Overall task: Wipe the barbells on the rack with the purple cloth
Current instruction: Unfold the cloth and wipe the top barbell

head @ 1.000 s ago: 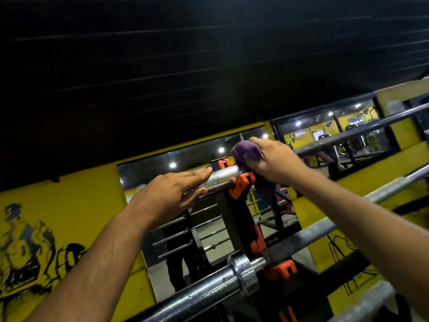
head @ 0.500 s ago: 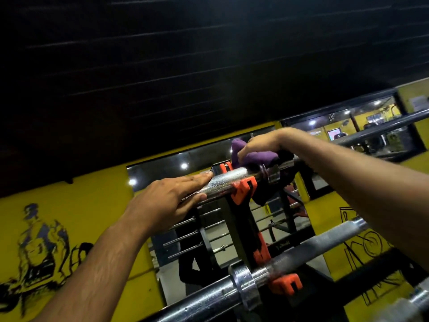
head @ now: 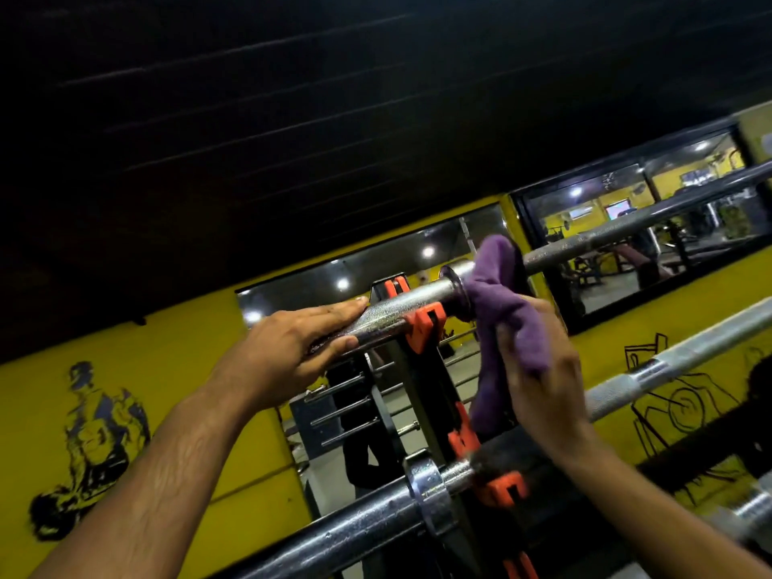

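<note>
The top barbell (head: 593,240) lies across the rack's orange hooks (head: 424,325). My left hand (head: 292,348) grips its chrome sleeve end, left of the hook. My right hand (head: 539,378) holds the purple cloth (head: 501,302) just below the bar, right of the sleeve collar. The cloth's upper fold drapes over the shaft there and the rest hangs down in front of the rack upright (head: 422,411). A second barbell (head: 376,524) rests on a lower hook, its shaft running up to the right behind my right hand.
A third bar end (head: 752,509) shows at the lower right edge. Behind the rack are a yellow wall with black drawings (head: 83,445) and mirrors (head: 651,244) reflecting gym machines. A black ceiling fills the upper frame.
My right hand came off the top of the bar and dropped below it, dragging the purple cloth down off the collar. My left hand kept its grip on the sleeve.
</note>
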A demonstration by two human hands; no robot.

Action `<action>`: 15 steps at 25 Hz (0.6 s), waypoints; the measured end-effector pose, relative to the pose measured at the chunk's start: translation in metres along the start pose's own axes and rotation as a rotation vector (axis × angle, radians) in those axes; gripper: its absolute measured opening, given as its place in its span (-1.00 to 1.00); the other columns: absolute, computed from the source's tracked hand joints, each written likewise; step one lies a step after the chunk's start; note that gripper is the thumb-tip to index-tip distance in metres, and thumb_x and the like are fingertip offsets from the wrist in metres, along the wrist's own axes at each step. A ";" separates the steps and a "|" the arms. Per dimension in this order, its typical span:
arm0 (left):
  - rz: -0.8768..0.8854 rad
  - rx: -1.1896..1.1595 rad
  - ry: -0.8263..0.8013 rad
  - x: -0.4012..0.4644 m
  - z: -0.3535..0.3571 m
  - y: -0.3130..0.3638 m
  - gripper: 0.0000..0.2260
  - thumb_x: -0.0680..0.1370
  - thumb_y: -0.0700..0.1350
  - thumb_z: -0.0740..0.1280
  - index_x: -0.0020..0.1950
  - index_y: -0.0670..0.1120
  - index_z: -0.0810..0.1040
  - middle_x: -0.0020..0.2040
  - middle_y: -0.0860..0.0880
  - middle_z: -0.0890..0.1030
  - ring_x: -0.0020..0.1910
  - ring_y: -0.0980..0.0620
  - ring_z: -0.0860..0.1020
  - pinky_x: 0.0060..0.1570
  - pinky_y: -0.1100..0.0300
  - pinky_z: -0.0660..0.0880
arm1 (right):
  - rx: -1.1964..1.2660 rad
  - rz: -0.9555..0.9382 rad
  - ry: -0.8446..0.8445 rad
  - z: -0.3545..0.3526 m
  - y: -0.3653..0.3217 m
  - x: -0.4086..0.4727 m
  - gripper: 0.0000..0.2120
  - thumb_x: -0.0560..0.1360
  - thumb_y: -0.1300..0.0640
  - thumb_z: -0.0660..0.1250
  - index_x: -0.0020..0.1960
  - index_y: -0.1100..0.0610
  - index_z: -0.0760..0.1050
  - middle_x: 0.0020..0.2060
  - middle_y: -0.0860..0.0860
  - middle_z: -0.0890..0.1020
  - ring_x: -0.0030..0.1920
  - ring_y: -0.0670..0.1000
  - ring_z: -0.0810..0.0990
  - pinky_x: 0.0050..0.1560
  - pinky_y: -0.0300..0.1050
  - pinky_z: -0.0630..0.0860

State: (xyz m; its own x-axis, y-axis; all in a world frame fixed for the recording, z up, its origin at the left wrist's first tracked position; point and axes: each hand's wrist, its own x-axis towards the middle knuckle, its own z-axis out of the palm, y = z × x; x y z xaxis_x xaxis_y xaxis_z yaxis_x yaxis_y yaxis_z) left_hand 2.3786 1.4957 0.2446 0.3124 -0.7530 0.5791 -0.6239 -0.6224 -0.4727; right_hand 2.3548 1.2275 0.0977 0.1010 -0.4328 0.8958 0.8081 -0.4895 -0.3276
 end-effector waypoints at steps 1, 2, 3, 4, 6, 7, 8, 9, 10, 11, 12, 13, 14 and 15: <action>0.000 -0.003 -0.001 0.000 0.000 0.000 -0.46 0.57 0.35 -0.02 0.54 0.27 0.19 0.43 0.29 0.34 0.34 0.19 0.47 0.21 0.11 0.53 | 0.135 0.243 0.090 -0.002 -0.010 -0.009 -0.91 0.64 0.11 0.26 0.11 0.10 0.48 -0.05 -0.05 0.58 -0.02 -0.18 0.57 -0.02 -0.40 0.47; -0.003 -0.005 -0.001 0.000 -0.001 0.001 -0.47 0.57 0.34 -0.01 0.53 0.27 0.21 0.41 0.31 0.33 0.33 0.19 0.47 0.21 0.10 0.54 | 0.301 0.540 0.177 -0.001 -0.012 -0.013 -0.91 0.65 0.05 0.28 0.07 0.06 0.49 -0.07 -0.03 0.59 -0.02 -0.08 0.61 -0.02 -0.29 0.55; -0.008 -0.008 0.001 0.000 -0.002 0.001 -0.47 0.57 0.34 0.00 0.53 0.28 0.22 0.40 0.32 0.33 0.33 0.19 0.47 0.20 0.09 0.54 | 0.472 0.846 0.220 0.003 -0.012 -0.012 -0.84 0.63 -0.03 0.30 0.05 0.06 0.52 -0.05 0.04 0.63 -0.02 0.03 0.63 0.03 -0.13 0.60; -0.014 -0.011 0.003 0.000 -0.002 0.001 -0.48 0.56 0.34 0.02 0.53 0.29 0.23 0.39 0.32 0.34 0.32 0.19 0.48 0.19 0.08 0.55 | 0.638 1.053 0.222 0.008 -0.014 -0.005 -0.73 0.62 -0.10 0.29 0.08 0.11 0.57 0.02 0.13 0.66 -0.02 0.09 0.65 0.04 0.00 0.61; -0.023 -0.016 0.001 0.000 -0.003 0.001 -0.48 0.56 0.34 0.03 0.52 0.31 0.23 0.38 0.34 0.34 0.30 0.23 0.46 0.18 0.10 0.55 | 0.897 1.109 0.224 0.019 -0.018 0.021 -0.52 0.63 -0.18 0.20 0.28 0.19 0.54 0.22 0.23 0.62 -0.04 0.08 0.64 0.01 0.05 0.59; -0.022 -0.019 -0.001 0.000 -0.003 0.002 -0.48 0.56 0.34 0.03 0.52 0.31 0.24 0.38 0.35 0.34 0.29 0.27 0.43 0.19 0.11 0.54 | 0.970 1.105 0.242 0.022 -0.021 0.038 -0.47 0.64 -0.22 0.13 0.29 0.19 0.53 0.25 0.24 0.61 -0.02 0.09 0.64 0.03 0.05 0.58; -0.021 -0.029 0.000 0.000 -0.002 0.001 -0.48 0.56 0.34 0.04 0.52 0.32 0.24 0.39 0.35 0.35 0.30 0.29 0.42 0.21 0.12 0.54 | 1.001 1.136 0.252 0.025 -0.027 0.053 -0.42 0.63 -0.27 0.07 0.22 0.19 0.57 0.18 0.25 0.65 0.01 0.13 0.64 0.07 0.08 0.58; -0.021 -0.039 0.001 0.001 -0.001 0.001 -0.48 0.56 0.34 0.05 0.52 0.32 0.24 0.40 0.33 0.37 0.31 0.28 0.43 0.22 0.12 0.53 | 1.007 1.178 0.238 0.027 -0.032 0.062 -0.38 0.62 -0.32 0.02 0.12 0.17 0.60 0.04 0.25 0.70 0.03 0.17 0.65 0.09 0.10 0.58; -0.022 -0.046 -0.001 0.002 -0.002 0.000 -0.49 0.56 0.34 0.05 0.52 0.33 0.24 0.41 0.31 0.39 0.32 0.26 0.45 0.21 0.12 0.54 | 1.013 1.208 0.209 0.027 -0.034 0.067 -0.35 0.61 -0.34 -0.01 0.03 0.16 0.61 -0.09 0.23 0.73 0.00 0.19 0.65 0.07 0.10 0.58; -0.024 -0.048 -0.002 0.001 -0.002 0.000 -0.49 0.56 0.34 0.05 0.52 0.34 0.23 0.42 0.28 0.41 0.32 0.23 0.47 0.20 0.12 0.54 | 1.007 1.215 0.163 0.026 -0.034 0.067 -0.34 0.61 -0.35 -0.02 -0.01 0.15 0.61 -0.15 0.22 0.73 -0.03 0.19 0.66 0.02 0.09 0.59; -0.024 -0.043 -0.001 0.001 -0.001 0.000 -0.49 0.56 0.35 0.04 0.52 0.34 0.21 0.42 0.26 0.42 0.31 0.20 0.48 0.19 0.13 0.55 | 0.981 1.206 0.084 0.024 -0.034 0.064 -0.36 0.62 -0.32 -0.01 -0.03 0.16 0.62 -0.13 0.21 0.72 -0.07 0.18 0.67 -0.03 0.07 0.60; -0.022 -0.033 0.001 0.000 -0.001 0.000 -0.48 0.56 0.35 0.03 0.52 0.34 0.20 0.42 0.25 0.43 0.31 0.19 0.49 0.18 0.15 0.55 | 0.934 1.195 0.002 0.022 -0.032 0.061 -0.40 0.63 -0.27 0.03 -0.02 0.18 0.62 -0.11 0.20 0.71 -0.12 0.17 0.68 -0.09 0.04 0.62; -0.023 -0.024 0.003 0.000 -0.001 0.000 -0.48 0.56 0.36 0.02 0.52 0.33 0.20 0.43 0.23 0.43 0.30 0.18 0.50 0.17 0.16 0.54 | 0.898 1.198 -0.045 0.021 -0.031 0.058 -0.48 0.63 -0.20 0.09 0.01 0.19 0.62 -0.10 0.19 0.69 -0.16 0.15 0.68 -0.14 0.01 0.63; -0.026 -0.022 0.002 0.001 -0.002 0.001 -0.47 0.56 0.37 0.01 0.53 0.32 0.21 0.43 0.22 0.44 0.30 0.18 0.50 0.16 0.16 0.54 | 0.892 1.211 -0.055 0.018 -0.030 0.056 -0.57 0.62 -0.12 0.16 0.06 0.21 0.60 -0.12 0.18 0.68 -0.20 0.14 0.67 -0.18 0.00 0.65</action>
State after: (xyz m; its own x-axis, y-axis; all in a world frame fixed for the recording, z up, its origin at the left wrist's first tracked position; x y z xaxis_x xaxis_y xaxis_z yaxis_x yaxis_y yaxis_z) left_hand 2.3773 1.4949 0.2459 0.3275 -0.7362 0.5923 -0.6313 -0.6369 -0.4425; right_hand 2.3466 1.2312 0.1632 0.9521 -0.1887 0.2408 0.2979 0.7506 -0.5897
